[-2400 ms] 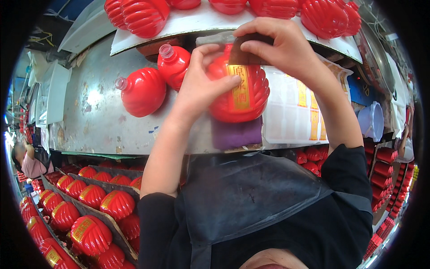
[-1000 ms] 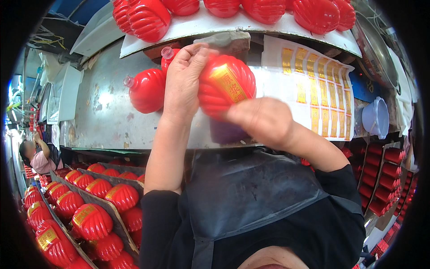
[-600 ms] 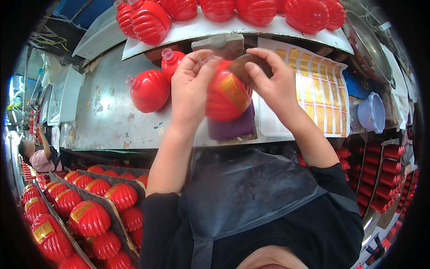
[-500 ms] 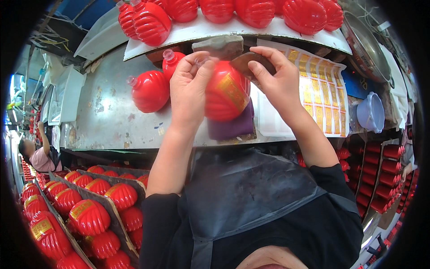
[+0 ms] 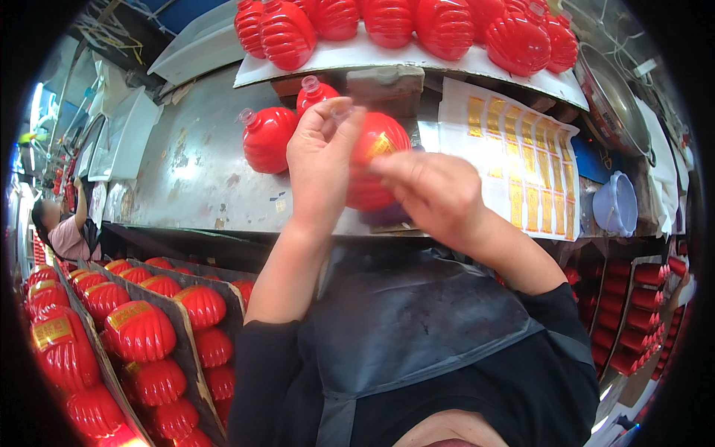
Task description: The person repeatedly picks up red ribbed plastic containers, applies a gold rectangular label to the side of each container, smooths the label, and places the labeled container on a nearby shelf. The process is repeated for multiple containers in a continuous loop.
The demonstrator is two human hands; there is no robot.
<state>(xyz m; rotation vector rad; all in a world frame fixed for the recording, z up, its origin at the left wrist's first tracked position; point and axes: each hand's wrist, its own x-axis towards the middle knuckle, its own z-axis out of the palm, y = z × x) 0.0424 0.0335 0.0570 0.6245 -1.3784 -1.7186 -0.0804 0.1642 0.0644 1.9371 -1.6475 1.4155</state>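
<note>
near the front edge of the worktop (image 5: 205, 179), the red bottle (image 5: 363, 179) is gripped by its neck in the left fingers (image 5: 348, 132); the gold label (image 5: 381, 145) should be pressed evenly. whether the right fingers (image 5: 406, 170) grip anything cannot be told.

The metal bench (image 5: 201, 153) carries red bottles (image 5: 269, 141) and a gold-label sheet (image 5: 499, 205).
</note>
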